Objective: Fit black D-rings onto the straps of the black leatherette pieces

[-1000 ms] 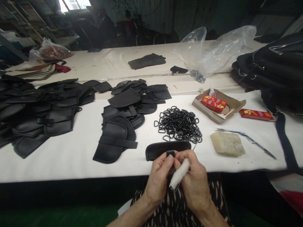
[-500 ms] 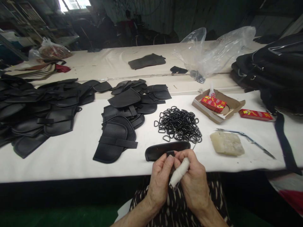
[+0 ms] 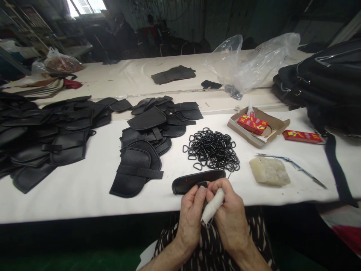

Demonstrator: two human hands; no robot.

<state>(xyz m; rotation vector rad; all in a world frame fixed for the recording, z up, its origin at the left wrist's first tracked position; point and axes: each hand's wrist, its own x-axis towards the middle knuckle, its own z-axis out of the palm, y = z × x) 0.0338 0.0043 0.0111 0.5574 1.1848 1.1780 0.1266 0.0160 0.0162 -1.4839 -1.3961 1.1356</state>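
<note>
My left hand (image 3: 191, 214) pinches the short black strap (image 3: 202, 184) of a black leather piece (image 3: 197, 180) at the table's front edge. Close against it, my right hand (image 3: 229, 214) is closed around a thin metal tool with a white-wrapped handle (image 3: 213, 207). The tool's slender tip sticks out beyond the knuckles, up and to the right. Right thumb and forefinger also meet at the strap, and what lies between those fingertips is hidden. Just beyond the leather piece lies a heap of black D-rings (image 3: 211, 148).
Stacked black leather pieces (image 3: 135, 169) lie left of the rings, with a larger pile (image 3: 56, 128) farther left. On the right are a yellowish wax-like block (image 3: 269, 171), a metal rod-like tool (image 3: 296, 165), a cardboard box (image 3: 248, 137), a red packet (image 3: 303, 136) and a black bag (image 3: 324, 79).
Both hands keep their hold on the strap and the white-wrapped tool, almost unmoved. The whole view has shifted slightly.
</note>
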